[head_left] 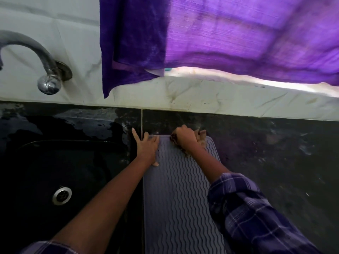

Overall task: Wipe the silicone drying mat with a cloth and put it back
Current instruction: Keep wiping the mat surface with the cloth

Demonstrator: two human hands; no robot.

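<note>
Here, right hand (184,136) gripping cloth (200,137) at mat (176,189) far edge

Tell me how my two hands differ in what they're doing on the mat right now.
The left hand lies flat and open, fingers spread, pinning the mat at its far left corner; the right hand is closed in a fist around a brownish cloth. The left holds nothing; the right presses the cloth near the far edge. Both rest on the mat's far end.
</note>
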